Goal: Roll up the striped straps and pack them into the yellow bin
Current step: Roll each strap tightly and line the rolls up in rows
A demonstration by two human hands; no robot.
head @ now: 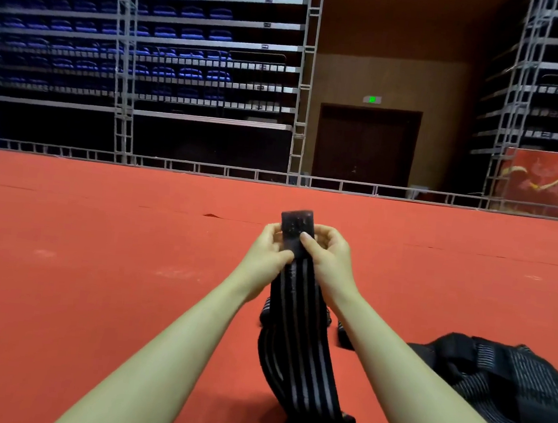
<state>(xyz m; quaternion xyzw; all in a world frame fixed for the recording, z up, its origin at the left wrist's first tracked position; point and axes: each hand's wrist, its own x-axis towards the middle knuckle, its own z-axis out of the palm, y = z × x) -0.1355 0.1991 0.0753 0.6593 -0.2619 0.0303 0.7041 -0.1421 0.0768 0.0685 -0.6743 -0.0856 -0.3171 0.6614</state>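
Up at mid-frame, the striped strap (297, 320) is held above the red floor (93, 260), its plain dark end sticking up between both hands while the striped length hangs down toward the floor's near edge. The left hand (268, 250) pinches the strap's end from one side, thumb across the fabric; the right hand (327, 251) pinches it from the other. A heap of more straps (500, 382) lies near the floor's near right corner.

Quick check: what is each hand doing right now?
Left hand: pinches the dark end of the striped strap.
Right hand: grips the same end, thumb on its front.
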